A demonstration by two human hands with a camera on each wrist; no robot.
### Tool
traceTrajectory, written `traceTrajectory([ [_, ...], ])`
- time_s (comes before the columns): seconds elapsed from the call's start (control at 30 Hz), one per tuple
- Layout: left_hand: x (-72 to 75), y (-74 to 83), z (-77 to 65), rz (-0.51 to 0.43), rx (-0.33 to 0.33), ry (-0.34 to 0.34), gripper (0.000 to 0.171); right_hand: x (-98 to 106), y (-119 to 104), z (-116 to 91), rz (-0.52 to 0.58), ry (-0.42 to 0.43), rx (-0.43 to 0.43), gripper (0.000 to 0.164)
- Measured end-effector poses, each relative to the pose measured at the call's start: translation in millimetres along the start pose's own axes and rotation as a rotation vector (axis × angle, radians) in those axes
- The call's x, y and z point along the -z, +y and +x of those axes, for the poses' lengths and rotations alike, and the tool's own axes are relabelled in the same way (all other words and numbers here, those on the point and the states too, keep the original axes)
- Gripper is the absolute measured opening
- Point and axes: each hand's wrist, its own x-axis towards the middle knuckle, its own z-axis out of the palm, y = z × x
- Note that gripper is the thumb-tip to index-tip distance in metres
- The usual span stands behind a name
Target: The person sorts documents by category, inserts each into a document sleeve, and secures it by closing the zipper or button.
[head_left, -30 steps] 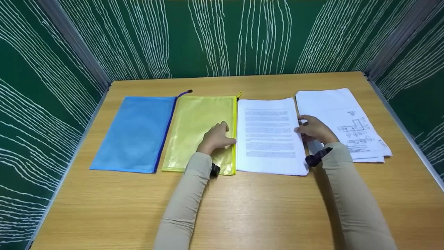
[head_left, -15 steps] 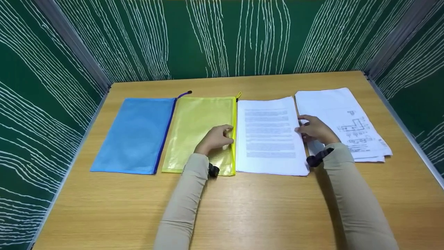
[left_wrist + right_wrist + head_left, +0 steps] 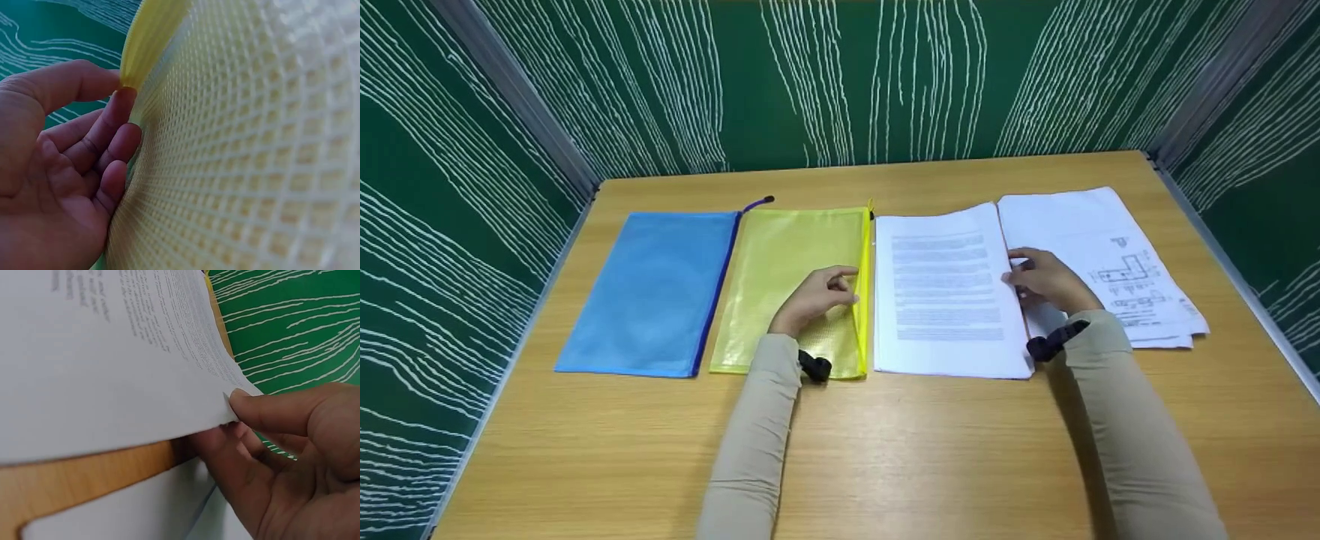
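My left hand (image 3: 816, 298) pinches the zip edge of a yellow mesh zip pouch (image 3: 787, 255) between thumb and forefinger. In the left wrist view the pinched yellow edge (image 3: 147, 42) stands up from the mesh, and the other fingers curl beside it. Right of the pouch lies a stack of printed sheets (image 3: 941, 292). My right hand (image 3: 1051, 281) grips its right edge, thumb on top and fingers beneath. The right wrist view shows the lifted paper edge (image 3: 185, 405) above the wooden table.
A blue zip pouch (image 3: 656, 292) with a dark zip lies at the left. At the right, more papers (image 3: 1069, 225) with printed drawings lie partly under my right hand. Green walls (image 3: 757, 90) with white lines stand behind the wooden table (image 3: 915, 457) and along its sides.
My left hand has moved down and left, taking hold of the pouch's zip edge and raising it slightly. The sheets in my right hand have shifted slightly right, opening a gap beside the pouch.
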Motion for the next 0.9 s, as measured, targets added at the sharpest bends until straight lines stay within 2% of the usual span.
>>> traceTrajectory([
  [0.17,5.9,-4.1,-1.2,-0.17,-0.012,0.015,0.058,1,5,2,0.063,-0.006,-0.044,0.065],
  [0.3,9.5,-7.4,-1.7,-0.254,-0.029,0.021,0.058,3,9,2,0.125,-0.017,-0.057,0.066],
  [0.5,11.3,-9.8,-2.2,-0.305,-0.043,0.037,0.055,6,18,-2,0.215,-0.012,-0.024,0.068],
  [0.7,13.9,-13.8,1.1,-0.377,-0.026,0.052,0.054,11,27,-6,0.333,-0.018,0.016,0.073],
  [0.9,16.0,-16.0,2.5,-0.442,-0.024,0.066,0.052,15,28,-6,0.467,-0.028,0.0,0.075],
])
